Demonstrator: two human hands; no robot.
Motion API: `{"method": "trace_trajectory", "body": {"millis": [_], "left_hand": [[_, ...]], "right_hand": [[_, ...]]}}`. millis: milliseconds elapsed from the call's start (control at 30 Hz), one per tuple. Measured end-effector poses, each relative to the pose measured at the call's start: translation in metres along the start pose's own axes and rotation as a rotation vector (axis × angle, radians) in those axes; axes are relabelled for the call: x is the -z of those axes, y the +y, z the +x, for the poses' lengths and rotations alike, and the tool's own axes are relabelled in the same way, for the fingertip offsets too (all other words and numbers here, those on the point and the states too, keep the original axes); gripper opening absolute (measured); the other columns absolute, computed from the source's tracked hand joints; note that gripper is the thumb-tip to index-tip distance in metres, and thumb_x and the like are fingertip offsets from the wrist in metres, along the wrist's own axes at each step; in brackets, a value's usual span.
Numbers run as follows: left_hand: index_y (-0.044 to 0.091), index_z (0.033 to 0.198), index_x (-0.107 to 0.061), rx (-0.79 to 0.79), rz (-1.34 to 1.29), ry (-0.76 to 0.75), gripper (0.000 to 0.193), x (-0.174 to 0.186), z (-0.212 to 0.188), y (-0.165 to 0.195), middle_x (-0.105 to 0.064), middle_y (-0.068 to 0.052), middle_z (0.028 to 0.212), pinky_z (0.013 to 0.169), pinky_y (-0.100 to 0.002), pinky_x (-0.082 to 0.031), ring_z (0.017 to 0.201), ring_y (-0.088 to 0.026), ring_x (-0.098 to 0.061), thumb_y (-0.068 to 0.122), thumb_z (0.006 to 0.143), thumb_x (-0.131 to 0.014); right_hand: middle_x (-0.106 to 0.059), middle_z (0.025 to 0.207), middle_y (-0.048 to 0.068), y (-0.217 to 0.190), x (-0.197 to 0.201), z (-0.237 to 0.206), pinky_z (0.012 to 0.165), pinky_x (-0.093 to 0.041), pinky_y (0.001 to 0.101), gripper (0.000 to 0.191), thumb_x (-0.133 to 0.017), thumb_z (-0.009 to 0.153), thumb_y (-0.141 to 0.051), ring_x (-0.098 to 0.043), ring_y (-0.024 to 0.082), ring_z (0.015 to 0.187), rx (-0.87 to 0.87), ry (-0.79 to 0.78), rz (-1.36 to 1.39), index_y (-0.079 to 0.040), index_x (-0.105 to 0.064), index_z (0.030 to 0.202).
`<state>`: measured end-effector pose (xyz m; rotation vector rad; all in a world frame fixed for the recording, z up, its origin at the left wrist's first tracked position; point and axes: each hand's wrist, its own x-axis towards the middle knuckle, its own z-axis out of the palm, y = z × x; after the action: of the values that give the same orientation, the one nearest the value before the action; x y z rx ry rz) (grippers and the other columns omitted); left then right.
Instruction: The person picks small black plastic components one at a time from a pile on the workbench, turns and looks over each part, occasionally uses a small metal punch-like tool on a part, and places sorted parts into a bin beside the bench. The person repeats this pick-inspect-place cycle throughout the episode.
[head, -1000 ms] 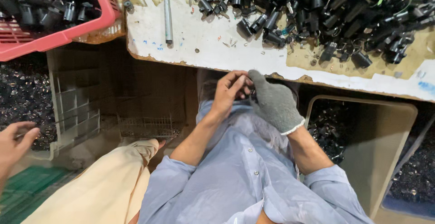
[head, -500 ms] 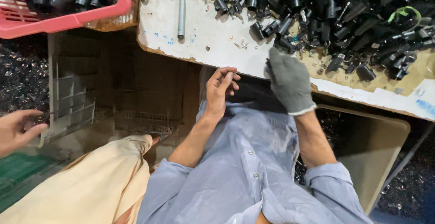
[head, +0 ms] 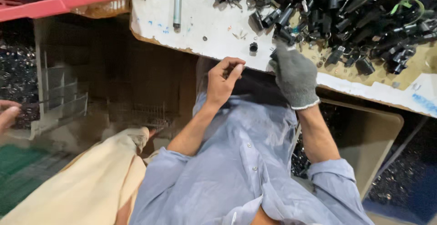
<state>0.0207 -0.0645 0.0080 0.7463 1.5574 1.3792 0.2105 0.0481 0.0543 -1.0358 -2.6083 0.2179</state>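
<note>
At the table edge, gloved right hand (head: 293, 72) touches black parts (head: 284, 33).

No packages, labels, signs or screens show here; the nearest thing is a few loose blue scribbled marks (head: 425, 103) on the chipped white-painted worktop (head: 209, 24), at its right edge.

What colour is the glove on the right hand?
Grey, with a white cuff: the glove on the right hand, seen in the head view.
</note>
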Motion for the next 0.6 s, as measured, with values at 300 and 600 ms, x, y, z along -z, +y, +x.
{"method": "trace_trajectory", "body": {"millis": [300, 600], "left_hand": [[0.012, 0.127, -0.068, -0.534, 0.665, 0.064, 0.041, -0.016, 0.035, 0.024, -0.067, -0.011, 0.109, 0.074, -0.039, -0.055, 0.086, -0.031, -0.069, 0.018, 0.088, -0.077], [0.011, 0.114, -0.073, -0.437, 0.523, -0.172, 0.025, -0.012, 0.053, 0.012, -0.068, -0.008, 0.096, 0.07, -0.038, -0.055, 0.075, -0.026, -0.068, 0.019, 0.091, -0.078]], "right_hand": [[-0.066, 0.101, 0.008, 0.004, 0.007, -0.003, 0.096, -0.053, 0.0317, 0.032, -0.051, 0.108, -0.021, -0.062, 0.017, 0.09, -0.495, 0.369, 1.44, -0.005, -0.061, 0.134], [-0.058, 0.084, 0.009, -0.024, 0.004, 0.008, 0.069, -0.048, 0.0357, 0.022, -0.079, 0.092, -0.009, -0.058, 0.022, 0.075, -0.341, 0.318, 0.597, -0.007, -0.059, 0.099]]}}
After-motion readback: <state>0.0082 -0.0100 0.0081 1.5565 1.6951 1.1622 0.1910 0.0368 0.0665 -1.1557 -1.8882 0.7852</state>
